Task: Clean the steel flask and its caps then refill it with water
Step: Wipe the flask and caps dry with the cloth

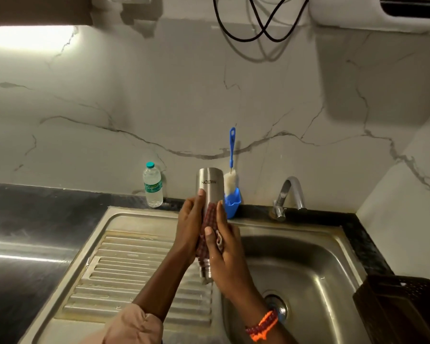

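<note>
Gripping the inverted cylindrical steel flask [209, 184] through a red checked cloth [207, 225], my left hand [189, 225] and right hand [225, 247] both wrap it; wet steel above my fingers could slip.

The single head-worn view looks forward and down, close over the sink [296, 256]. It faces the marble wall [159, 108] behind.

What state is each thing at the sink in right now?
steel flask: upside down, held over the sink.
checked cloth: wrapped round the flask.
left hand: holds flask.
right hand: grips cloth on flask.
tap: no water seen running.
plastic bottle: upright, capped.
bottle brush: standing in blue holder.
</note>
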